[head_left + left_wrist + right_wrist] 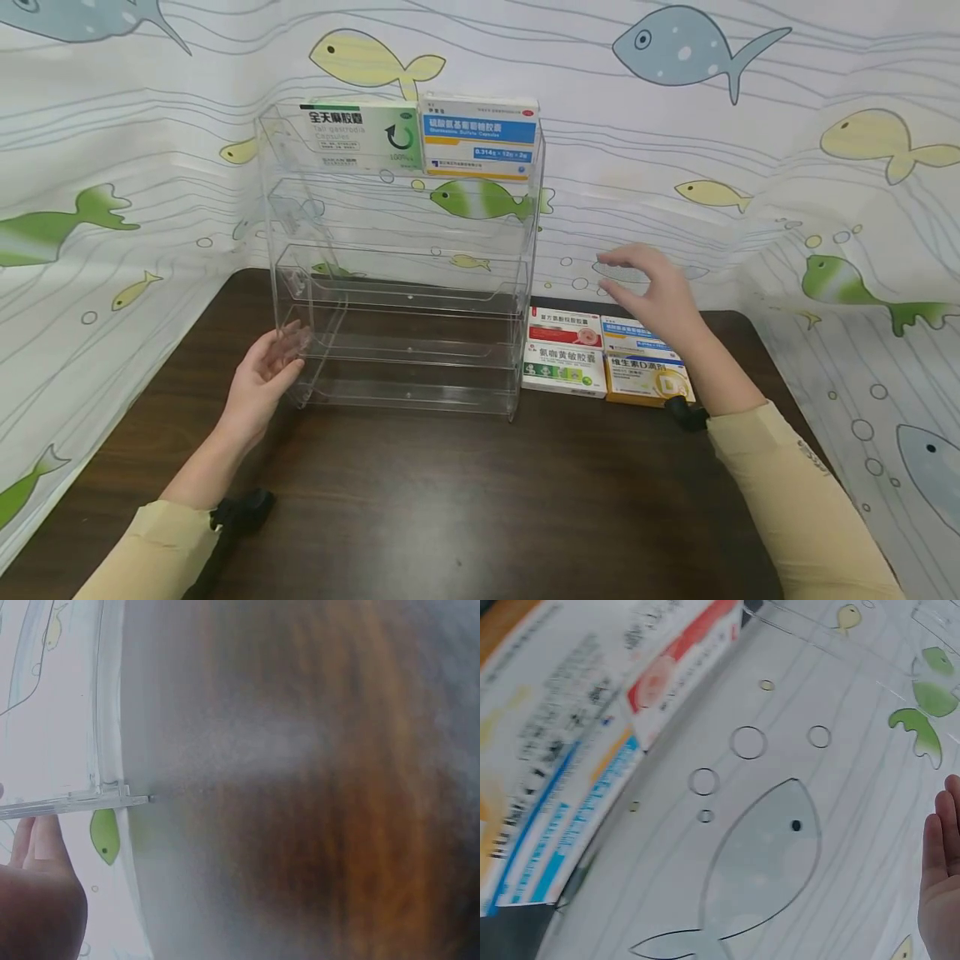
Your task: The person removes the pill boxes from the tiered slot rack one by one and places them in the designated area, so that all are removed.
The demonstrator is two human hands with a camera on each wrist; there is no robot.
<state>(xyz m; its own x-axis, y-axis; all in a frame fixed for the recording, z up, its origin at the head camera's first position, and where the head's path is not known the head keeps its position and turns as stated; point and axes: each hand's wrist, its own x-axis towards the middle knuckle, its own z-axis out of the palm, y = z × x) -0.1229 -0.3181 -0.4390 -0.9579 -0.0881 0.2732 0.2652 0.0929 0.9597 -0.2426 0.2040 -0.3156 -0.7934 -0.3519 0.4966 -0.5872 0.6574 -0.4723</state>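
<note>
My left hand (270, 367) grips the left side panel of a clear acrylic display rack (408, 396), with thumb and fingers on either side of the panel. In the left wrist view the fingers (49, 840) lie along the panel's edge. On the rack's top tier stand a green-and-white capsule box (360, 137) and a blue-and-white capsule box (480, 137), side by side. My right hand (652, 287) hovers right of the rack, thumb and fingers apart and nothing between them. Below it lie a red-and-white box (564, 327), a green-and-white box (562, 367), another blue-and-white box (630, 332) and a yellow vitamin D box (648, 379).
The rack's lower tiers hold no boxes. It stands on a dark wood table (420, 500), close to a white curtain (600, 100) printed with fish that surrounds the back and sides. Dark wrist cameras are strapped to both forearms.
</note>
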